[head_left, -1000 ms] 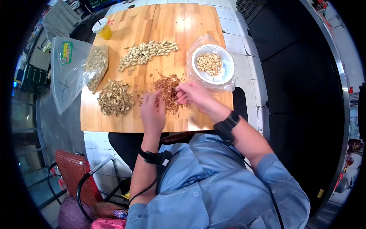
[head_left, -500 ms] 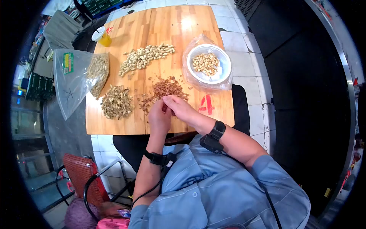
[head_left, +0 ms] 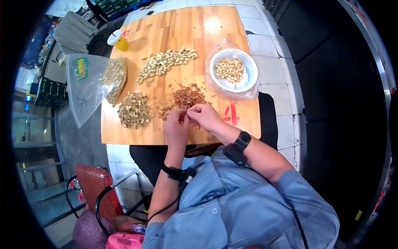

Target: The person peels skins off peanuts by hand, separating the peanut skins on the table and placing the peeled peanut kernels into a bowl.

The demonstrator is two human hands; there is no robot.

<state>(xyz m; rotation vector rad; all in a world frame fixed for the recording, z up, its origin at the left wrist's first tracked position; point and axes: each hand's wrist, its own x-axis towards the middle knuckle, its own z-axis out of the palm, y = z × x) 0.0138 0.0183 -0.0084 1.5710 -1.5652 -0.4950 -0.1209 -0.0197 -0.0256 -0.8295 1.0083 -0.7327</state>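
Note:
My left hand (head_left: 177, 128) and my right hand (head_left: 206, 118) meet fingertip to fingertip at the near edge of a pile of reddish-brown peanut skins (head_left: 188, 96). Both are closed in a pinch; whatever lies between the fingers is too small and hidden to name. Left of them is a heap of empty peanut shells (head_left: 134, 111). Unshelled peanuts (head_left: 163, 64) lie in a band farther back. To the right, a white bowl (head_left: 253, 66) set in clear plastic holds peeled peanut kernels (head_left: 230, 70).
A clear plastic bag (head_left: 89, 93) with more unshelled peanuts lies over the left edge of the wooden table (head_left: 186, 29). Behind it stands a cup of yellow drink (head_left: 120, 42) with a straw. A red-brown chair (head_left: 94, 189) is at the lower left.
The whole view has shifted slightly, so the table appears farther right. My hands stay together, with the fingertips pinching at a slightly different angle. The piles look unchanged.

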